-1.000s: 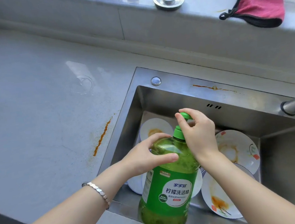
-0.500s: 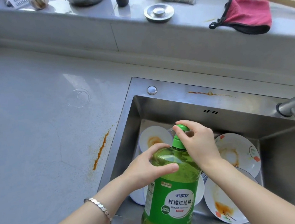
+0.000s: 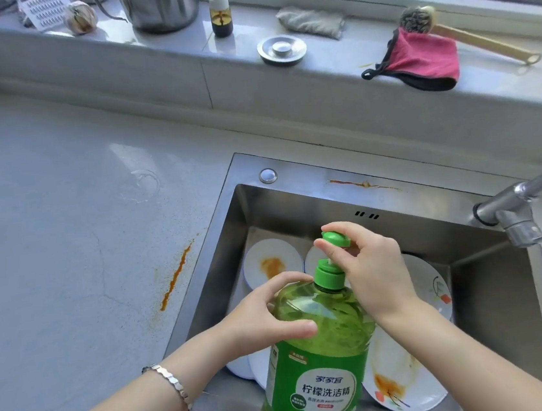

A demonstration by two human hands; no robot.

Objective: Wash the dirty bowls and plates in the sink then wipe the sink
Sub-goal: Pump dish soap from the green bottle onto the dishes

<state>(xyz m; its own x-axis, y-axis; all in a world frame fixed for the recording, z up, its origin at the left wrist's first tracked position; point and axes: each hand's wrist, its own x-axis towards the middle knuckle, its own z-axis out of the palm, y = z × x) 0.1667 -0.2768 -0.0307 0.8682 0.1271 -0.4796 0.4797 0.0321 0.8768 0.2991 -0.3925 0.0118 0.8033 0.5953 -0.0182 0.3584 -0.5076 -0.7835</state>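
Note:
A big green dish soap bottle [image 3: 316, 352] stands at the front edge of the steel sink [image 3: 296, 202]. My left hand [image 3: 262, 318] grips its shoulder. My right hand [image 3: 371, 268] holds the green pump head [image 3: 336, 238], raised above the bottle's collar. Several white plates and bowls lie in the basin: a bowl with an orange stain [image 3: 271, 266] at the back left, a patterned plate [image 3: 435, 284] at the right, a stained plate [image 3: 398, 383] at the front right. Others are partly hidden behind the bottle.
The faucet [image 3: 516, 207] reaches in from the right. On the window ledge lie a red cloth [image 3: 422, 59], a wooden-handled brush [image 3: 466, 34], a sink strainer [image 3: 281, 49], a grey rag [image 3: 311, 21], a spray bottle [image 3: 219, 6] and a kettle [image 3: 160, 5]. Orange smears [image 3: 174, 277] mark the grey countertop.
The pump head under my right hand has risen above the bottle's collar. My view has tilted up, showing more of the ledge. My left hand stays on the bottle.

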